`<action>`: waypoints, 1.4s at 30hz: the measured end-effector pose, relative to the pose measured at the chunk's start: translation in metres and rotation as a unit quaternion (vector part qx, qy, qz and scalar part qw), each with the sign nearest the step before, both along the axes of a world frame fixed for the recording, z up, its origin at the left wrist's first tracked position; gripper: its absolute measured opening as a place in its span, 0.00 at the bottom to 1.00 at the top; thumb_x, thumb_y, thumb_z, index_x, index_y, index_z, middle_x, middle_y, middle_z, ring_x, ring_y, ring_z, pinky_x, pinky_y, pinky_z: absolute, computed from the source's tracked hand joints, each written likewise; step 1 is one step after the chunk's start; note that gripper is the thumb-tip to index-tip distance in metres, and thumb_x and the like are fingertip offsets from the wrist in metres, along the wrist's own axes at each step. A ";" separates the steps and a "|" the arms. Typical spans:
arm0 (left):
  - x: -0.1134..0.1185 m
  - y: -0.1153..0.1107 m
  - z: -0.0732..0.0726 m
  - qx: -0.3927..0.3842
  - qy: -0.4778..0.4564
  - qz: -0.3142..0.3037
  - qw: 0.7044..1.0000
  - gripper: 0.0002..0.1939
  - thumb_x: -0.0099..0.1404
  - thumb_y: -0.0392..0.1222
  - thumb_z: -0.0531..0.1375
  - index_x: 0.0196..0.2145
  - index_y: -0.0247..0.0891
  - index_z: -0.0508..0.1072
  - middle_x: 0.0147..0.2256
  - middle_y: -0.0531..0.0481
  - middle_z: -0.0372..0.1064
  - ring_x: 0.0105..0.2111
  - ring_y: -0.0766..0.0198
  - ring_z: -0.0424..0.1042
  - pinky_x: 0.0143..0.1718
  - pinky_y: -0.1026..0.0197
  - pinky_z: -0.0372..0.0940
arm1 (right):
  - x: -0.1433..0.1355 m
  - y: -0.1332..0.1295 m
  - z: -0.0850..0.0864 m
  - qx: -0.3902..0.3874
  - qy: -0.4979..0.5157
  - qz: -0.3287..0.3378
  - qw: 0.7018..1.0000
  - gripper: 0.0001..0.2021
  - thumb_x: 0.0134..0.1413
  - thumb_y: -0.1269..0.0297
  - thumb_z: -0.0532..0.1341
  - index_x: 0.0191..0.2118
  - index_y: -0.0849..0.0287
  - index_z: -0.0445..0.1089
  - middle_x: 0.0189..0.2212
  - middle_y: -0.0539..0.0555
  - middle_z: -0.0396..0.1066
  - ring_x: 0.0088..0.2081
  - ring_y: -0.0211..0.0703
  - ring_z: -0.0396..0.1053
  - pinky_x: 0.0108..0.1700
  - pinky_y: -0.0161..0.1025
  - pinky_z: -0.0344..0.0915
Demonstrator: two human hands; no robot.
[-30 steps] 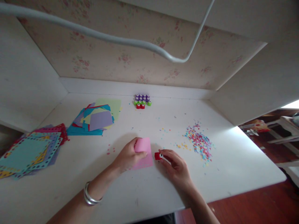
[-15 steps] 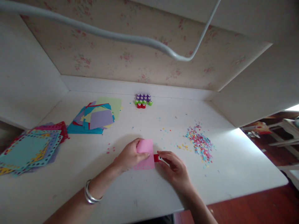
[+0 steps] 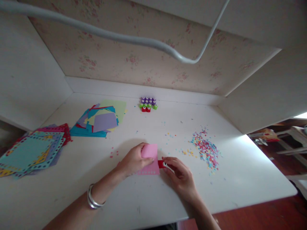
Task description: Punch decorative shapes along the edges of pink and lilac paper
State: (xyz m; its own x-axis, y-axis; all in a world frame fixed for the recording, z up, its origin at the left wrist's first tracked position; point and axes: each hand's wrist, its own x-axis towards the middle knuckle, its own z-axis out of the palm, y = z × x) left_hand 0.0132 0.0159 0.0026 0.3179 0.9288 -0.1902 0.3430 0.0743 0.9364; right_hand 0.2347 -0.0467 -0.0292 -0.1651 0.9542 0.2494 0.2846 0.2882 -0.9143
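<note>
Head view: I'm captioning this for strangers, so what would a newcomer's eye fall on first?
Probably the pink sheet in the left hand, front and centre, with the red punch in the right hand at the sheet's right edge. Next, the confetti heaped to the right on the table, then the coloured paper piled to the left.

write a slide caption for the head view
Left hand holding pink paper with holes along its near edge, right hand holding a red craft punch at the paper's right side.
</note>
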 end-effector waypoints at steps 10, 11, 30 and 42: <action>0.007 -0.004 -0.011 0.068 0.087 0.022 0.994 0.22 0.57 0.42 0.65 0.49 0.38 0.70 0.45 0.43 0.76 0.45 0.50 0.75 0.46 0.52 0.68 | -0.003 0.004 0.006 0.031 -0.071 0.059 0.995 0.12 0.64 0.71 0.58 0.48 0.51 0.74 0.46 0.56 0.76 0.48 0.46 0.74 0.49 0.46 0.74; 0.009 -0.005 -0.013 0.077 0.099 0.027 0.992 0.22 0.58 0.42 0.65 0.51 0.39 0.69 0.45 0.42 0.76 0.45 0.49 0.75 0.47 0.52 0.68 | -0.003 0.005 0.007 0.029 -0.082 0.066 0.994 0.12 0.64 0.71 0.58 0.48 0.51 0.74 0.46 0.56 0.76 0.48 0.46 0.74 0.49 0.46 0.74; -0.021 -0.029 -0.014 0.322 0.200 -0.127 0.916 0.17 0.67 0.42 0.60 0.53 0.40 0.75 0.55 0.43 0.71 0.60 0.49 0.63 0.65 0.42 0.52 | -0.007 0.004 0.013 0.006 -0.113 0.046 0.992 0.11 0.64 0.68 0.60 0.45 0.49 0.78 0.43 0.54 0.78 0.46 0.47 0.76 0.47 0.46 0.74; -0.018 -0.030 -0.017 0.321 0.183 -0.089 0.925 0.16 0.64 0.39 0.60 0.50 0.40 0.76 0.54 0.43 0.71 0.59 0.49 0.64 0.64 0.43 0.53 | -0.005 0.002 0.011 -0.007 -0.137 0.023 0.990 0.09 0.63 0.67 0.61 0.43 0.50 0.78 0.45 0.55 0.78 0.46 0.48 0.76 0.48 0.47 0.74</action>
State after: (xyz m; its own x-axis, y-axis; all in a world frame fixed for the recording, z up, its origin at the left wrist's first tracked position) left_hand -0.0051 -0.0141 -0.0148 0.4994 0.8273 0.2573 0.6000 -0.5445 0.5861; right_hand 0.2295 -0.0452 -0.0186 -0.2685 0.9472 0.1753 0.5099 0.2941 -0.8084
